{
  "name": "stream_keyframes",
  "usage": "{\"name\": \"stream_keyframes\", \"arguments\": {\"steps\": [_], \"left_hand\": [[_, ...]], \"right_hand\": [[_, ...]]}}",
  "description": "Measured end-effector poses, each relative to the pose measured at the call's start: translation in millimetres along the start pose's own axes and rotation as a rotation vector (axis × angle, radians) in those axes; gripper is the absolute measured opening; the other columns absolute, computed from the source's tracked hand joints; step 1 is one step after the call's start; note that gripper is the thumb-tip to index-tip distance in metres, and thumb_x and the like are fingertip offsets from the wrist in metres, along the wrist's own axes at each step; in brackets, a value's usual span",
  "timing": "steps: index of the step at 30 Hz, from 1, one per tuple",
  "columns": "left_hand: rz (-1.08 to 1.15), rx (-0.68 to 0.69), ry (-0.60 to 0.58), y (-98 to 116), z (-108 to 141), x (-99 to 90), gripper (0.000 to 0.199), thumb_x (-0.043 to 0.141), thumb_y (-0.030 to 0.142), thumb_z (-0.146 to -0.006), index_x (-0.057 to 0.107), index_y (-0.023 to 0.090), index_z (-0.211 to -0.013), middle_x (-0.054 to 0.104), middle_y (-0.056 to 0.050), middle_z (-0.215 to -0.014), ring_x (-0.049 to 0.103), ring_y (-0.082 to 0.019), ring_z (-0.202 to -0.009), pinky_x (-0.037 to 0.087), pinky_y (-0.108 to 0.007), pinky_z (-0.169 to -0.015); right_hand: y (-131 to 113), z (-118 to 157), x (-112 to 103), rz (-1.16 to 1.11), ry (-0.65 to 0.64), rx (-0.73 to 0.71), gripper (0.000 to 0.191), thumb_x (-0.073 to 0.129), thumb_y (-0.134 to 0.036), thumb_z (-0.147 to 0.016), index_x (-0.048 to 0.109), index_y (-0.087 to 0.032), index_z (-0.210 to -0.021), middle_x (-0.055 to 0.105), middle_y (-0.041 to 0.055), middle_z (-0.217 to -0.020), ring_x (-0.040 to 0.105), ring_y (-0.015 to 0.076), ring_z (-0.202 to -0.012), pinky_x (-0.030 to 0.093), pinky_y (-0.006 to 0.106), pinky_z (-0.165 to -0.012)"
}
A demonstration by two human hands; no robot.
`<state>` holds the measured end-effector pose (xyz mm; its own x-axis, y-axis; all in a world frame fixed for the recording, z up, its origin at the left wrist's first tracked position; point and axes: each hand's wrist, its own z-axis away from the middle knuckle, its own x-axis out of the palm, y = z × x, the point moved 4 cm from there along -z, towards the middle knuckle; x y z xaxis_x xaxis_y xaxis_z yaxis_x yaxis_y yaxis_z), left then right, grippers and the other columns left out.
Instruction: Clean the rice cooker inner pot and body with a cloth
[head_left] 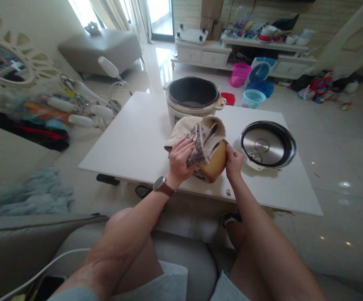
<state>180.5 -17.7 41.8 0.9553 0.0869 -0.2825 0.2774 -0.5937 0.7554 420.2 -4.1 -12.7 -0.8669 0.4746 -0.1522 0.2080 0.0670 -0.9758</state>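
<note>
My left hand [181, 159], with a watch on its wrist, presses a beige and dark-patterned cloth [183, 128] against a golden-brown cooker pot [215, 167]. The cloth drapes over the pot's upper side and hides much of it. My right hand [234, 162] is closed on the pot's right edge, holding it tilted over the table's near side. Just behind stands a pressure cooker body [177, 113], its top uncovered and its inside dark. To the right, the round cooker lid [267, 146] lies with its metal inner face up.
The white table [131, 138] stands before the grey sofa [181, 251] where I sit. A lamp with white shades [101, 112] is by its left side. Beyond it, a pink basket [240, 75] and a light-blue basket [253, 98] stand on the floor near a white cabinet [214, 58].
</note>
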Motion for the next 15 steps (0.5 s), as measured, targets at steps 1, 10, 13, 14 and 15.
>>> {"name": "stream_keyframes", "arguments": {"steps": [1, 10, 13, 14, 15], "left_hand": [[0.002, -0.004, 0.009, -1, 1, -0.4, 0.040, 0.071, 0.062, -0.083, 0.079, 0.025, -0.096, 0.079, -0.011, -0.108, 0.070, -0.033, -0.122, 0.037, -0.050, -0.125], [0.292, -0.466, 0.605, -29, -1, -16.5, 0.025, 0.076, 0.042, -0.080, 0.075, 0.018, -0.087, 0.076, -0.006, -0.088, 0.073, -0.025, -0.096, 0.058, -0.036, -0.092], [0.438, -0.592, 0.800, -41, -5, -22.5, 0.026, 0.075, 0.039, -0.077, 0.073, 0.018, -0.092, 0.077, -0.007, -0.097, 0.074, -0.023, -0.100, 0.059, -0.035, -0.091], [0.490, -0.634, 0.839, -46, -5, -23.3, 0.027, 0.074, 0.039, -0.077, 0.072, 0.018, -0.094, 0.077, -0.007, -0.100, 0.074, -0.023, -0.101, 0.060, -0.036, -0.091], [0.535, -0.675, 0.867, -50, -5, -23.5, 0.028, 0.074, 0.039, -0.077, 0.071, 0.018, -0.096, 0.077, -0.008, -0.103, 0.075, -0.024, -0.102, 0.061, -0.037, -0.091]], "right_hand": [[-1, 0, 0, 0.004, -0.001, -0.001, 0.071, 0.064, -0.085, -0.078, 0.034, -0.025, -0.056, 0.026, -0.0061, -0.057, 0.022, 0.0090, -0.058, 0.017, 0.029, -0.052], [-17, 0, 4, 0.060, -0.025, 0.010, 0.070, 0.066, -0.083, -0.077, 0.036, -0.024, -0.054, 0.026, -0.0057, -0.055, 0.023, 0.0088, -0.057, 0.017, 0.028, -0.051], [-19, -3, 0, 0.063, -0.033, 0.027, 0.068, 0.070, -0.080, -0.075, 0.043, -0.022, -0.054, 0.030, -0.0057, -0.055, 0.025, 0.0089, -0.057, 0.018, 0.028, -0.050], [-19, -4, -1, 0.060, -0.035, 0.036, 0.067, 0.071, -0.080, -0.075, 0.045, -0.022, -0.054, 0.031, -0.0057, -0.054, 0.025, 0.0089, -0.056, 0.019, 0.027, -0.050], [-19, -5, -3, 0.056, -0.029, 0.046, 0.067, 0.072, -0.080, -0.074, 0.046, -0.022, -0.054, 0.031, -0.0058, -0.054, 0.025, 0.0088, -0.056, 0.019, 0.027, -0.049]]}}
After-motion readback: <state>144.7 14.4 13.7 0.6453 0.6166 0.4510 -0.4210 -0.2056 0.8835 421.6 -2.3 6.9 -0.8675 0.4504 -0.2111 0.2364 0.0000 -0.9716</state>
